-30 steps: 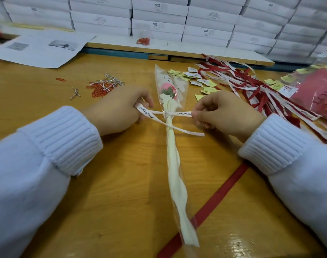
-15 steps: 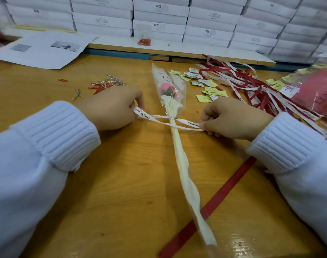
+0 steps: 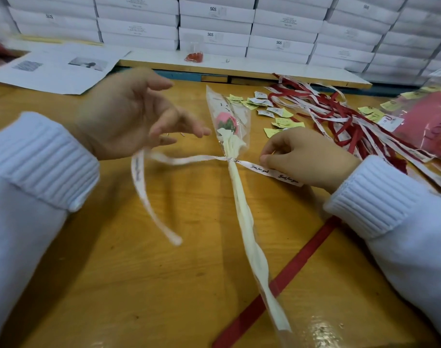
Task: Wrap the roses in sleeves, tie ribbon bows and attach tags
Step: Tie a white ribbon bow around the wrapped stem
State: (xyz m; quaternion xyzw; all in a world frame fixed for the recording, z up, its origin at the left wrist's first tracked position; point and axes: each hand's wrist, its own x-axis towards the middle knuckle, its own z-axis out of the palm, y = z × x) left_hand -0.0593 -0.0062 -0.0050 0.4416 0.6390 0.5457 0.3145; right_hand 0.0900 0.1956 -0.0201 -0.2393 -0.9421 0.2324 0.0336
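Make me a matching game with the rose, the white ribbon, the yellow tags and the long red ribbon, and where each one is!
Things:
1. rose
2. white ribbon
3. yellow tags
4. long red ribbon

Places:
A. scattered on the table behind the right hand
B. inside the clear sleeve
C. lying flat, passing under the sleeve's lower end
D. knotted around the stem just below the flower

Pairs: 1-B, 2-D, 3-A, 4-C
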